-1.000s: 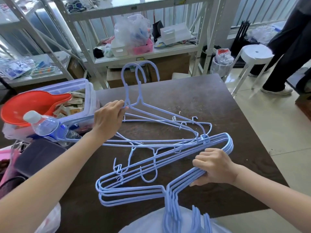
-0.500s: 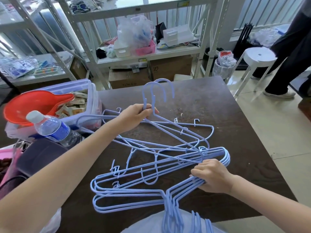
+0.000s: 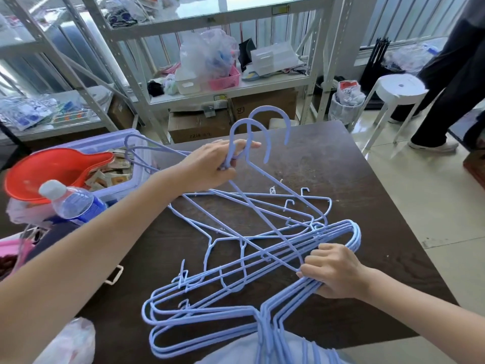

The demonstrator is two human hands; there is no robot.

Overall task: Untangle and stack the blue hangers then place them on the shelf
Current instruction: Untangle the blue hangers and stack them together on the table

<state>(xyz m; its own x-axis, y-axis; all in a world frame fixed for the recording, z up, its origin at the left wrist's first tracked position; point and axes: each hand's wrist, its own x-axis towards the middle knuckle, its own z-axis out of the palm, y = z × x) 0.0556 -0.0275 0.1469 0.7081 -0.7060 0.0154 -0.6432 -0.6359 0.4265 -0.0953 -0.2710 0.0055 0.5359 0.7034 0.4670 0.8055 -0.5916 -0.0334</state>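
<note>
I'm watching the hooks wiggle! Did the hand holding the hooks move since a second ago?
Yes. The left hand carried the hooks rightward, away from the plastic bin and out over the table.

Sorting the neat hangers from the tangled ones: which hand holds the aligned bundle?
The right hand grips the aligned bundle, arms nested together, hooks toward the person. The left hand holds loose hangers by their necks, hooks up, frames splayed.
</note>
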